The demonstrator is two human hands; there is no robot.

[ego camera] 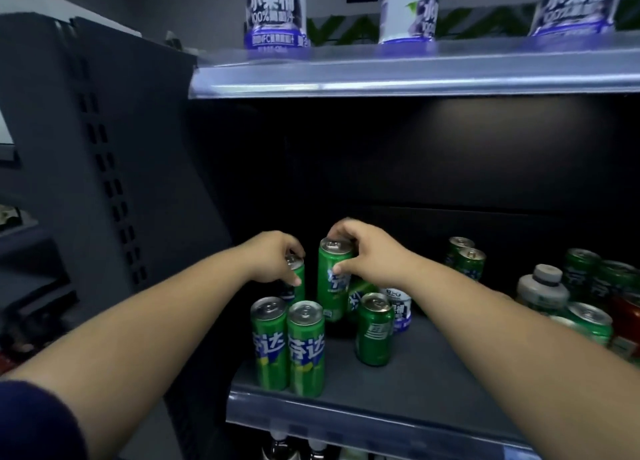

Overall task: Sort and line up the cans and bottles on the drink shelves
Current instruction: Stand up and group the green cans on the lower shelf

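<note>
Your left hand is curled over the top of a green can near the back left of the lower shelf, fingers pinching its rim; that can stands upright, long axis vertical, lid up. Your right hand grips a second green can just beside it, fingers round the rim and thumb pressed on the label; it too stands on end, tab end up, label facing you. In front of them a pair of green cans stands upright and touching at the shelf's front edge, labels forward. To the right a darker green can stands upright, a white-and-purple bottle just behind it. Further right, a cluster of cans surrounds a grey-capped bottle. Three large juice bottles stand on the upper shelf
</note>
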